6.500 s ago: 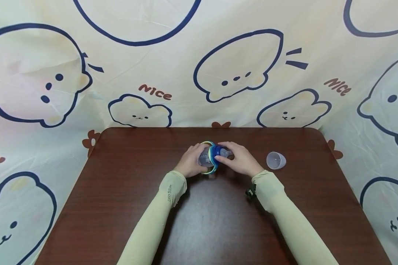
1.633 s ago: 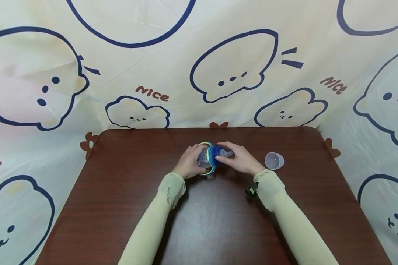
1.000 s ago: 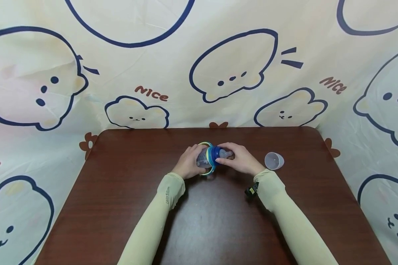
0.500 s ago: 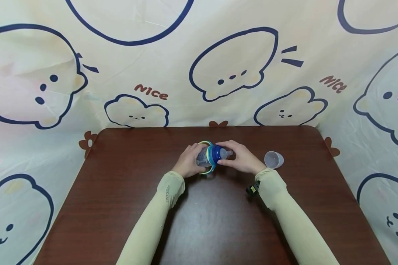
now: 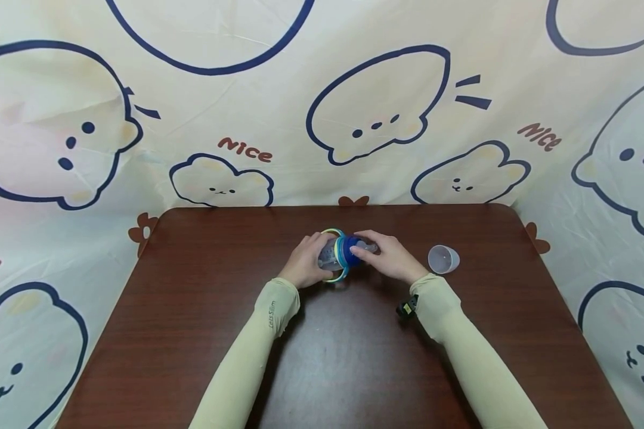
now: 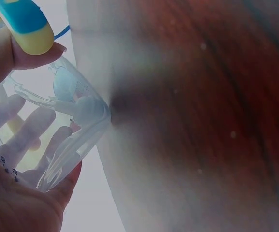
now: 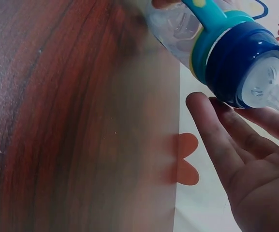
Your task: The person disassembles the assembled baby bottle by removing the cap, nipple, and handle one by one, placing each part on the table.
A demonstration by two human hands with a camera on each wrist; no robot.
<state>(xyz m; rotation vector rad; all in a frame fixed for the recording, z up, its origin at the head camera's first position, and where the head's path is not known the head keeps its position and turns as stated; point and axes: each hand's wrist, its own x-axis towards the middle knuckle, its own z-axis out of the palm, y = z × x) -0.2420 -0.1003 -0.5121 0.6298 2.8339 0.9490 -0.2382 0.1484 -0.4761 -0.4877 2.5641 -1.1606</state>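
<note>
In the head view a clear baby bottle lies tilted on its side above the far middle of the table, teat pointing right. My left hand grips its clear body; the left wrist view shows the fingers through the plastic and the thumb by a blue-and-yellow handle. My right hand is around the dark blue collar, thumb on the near side, fingers on the far side. In the right wrist view those fingers reach under the collar, beside the clear teat.
A translucent cup-shaped cap lies on its side on the brown wooden table, right of my right hand. Behind the table's far edge hangs a cream cloth printed with cartoon animals; it also covers both sides.
My right thumb has moved up over the collar from its lower edge, and the right hand has turned slightly. The left hand keeps its grip on the bottle. The cap stays put.
</note>
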